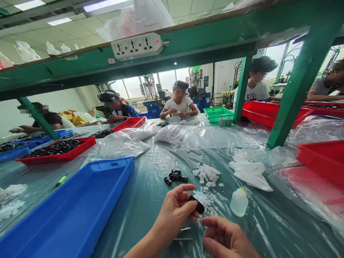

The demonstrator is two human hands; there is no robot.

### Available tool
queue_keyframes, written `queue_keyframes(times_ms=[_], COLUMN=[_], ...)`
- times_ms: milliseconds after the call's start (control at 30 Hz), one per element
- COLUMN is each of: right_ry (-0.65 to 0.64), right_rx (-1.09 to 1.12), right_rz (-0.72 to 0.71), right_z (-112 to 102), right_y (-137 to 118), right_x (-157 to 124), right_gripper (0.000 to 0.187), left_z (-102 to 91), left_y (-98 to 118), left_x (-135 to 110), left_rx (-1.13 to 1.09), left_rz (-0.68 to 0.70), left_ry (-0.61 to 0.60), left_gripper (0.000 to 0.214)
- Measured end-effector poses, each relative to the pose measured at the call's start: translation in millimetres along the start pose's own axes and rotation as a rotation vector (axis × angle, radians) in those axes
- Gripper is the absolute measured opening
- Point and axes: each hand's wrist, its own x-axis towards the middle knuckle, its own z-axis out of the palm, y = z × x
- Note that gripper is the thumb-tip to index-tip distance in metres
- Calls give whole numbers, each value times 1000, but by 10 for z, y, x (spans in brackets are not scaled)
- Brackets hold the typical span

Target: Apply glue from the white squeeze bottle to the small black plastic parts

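My left hand (176,209) pinches a small black plastic part (197,205) between thumb and fingers, low in the middle of the view. My right hand (224,238) sits just below and right of it, fingers curled, its fingertips close to the part; whether it holds anything is hidden. Beyond my hands, several more black parts (175,176) lie on the plastic-covered table (150,190). A heap of small white pieces (207,174) lies beside them. More white pieces are scattered under the black part.
An empty blue tray (72,211) lies at my left, a small squeeze bottle (239,202) and a white cloth (251,173) at my right. Red trays (57,148) with black parts, a green tray (218,113), green shelf posts (298,82) and several seated workers ring the table.
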Motion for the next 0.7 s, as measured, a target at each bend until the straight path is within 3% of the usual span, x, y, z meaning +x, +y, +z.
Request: queue_keyframes(times_ms=[67, 133, 500, 700], right_ry=[-25, -24, 77, -5], right_rx=[32, 3, -67, -75], right_rz=[9, 15, 22, 8], right_z=[25, 34, -2, -64], right_y=[-90, -172, -283, -298], right_x=[1, -2, -15, -6], right_gripper=[49, 49, 53, 47], left_z=[47, 73, 21, 2], left_y=[-4, -38, -104, -118], left_x=[-114, -180, -232, -239], left_rx=[-291, -393, -409, -397], left_rz=[-62, -88, -111, -131], left_ry=[-26, -19, -16, -64], left_gripper=[34, 41, 40, 39])
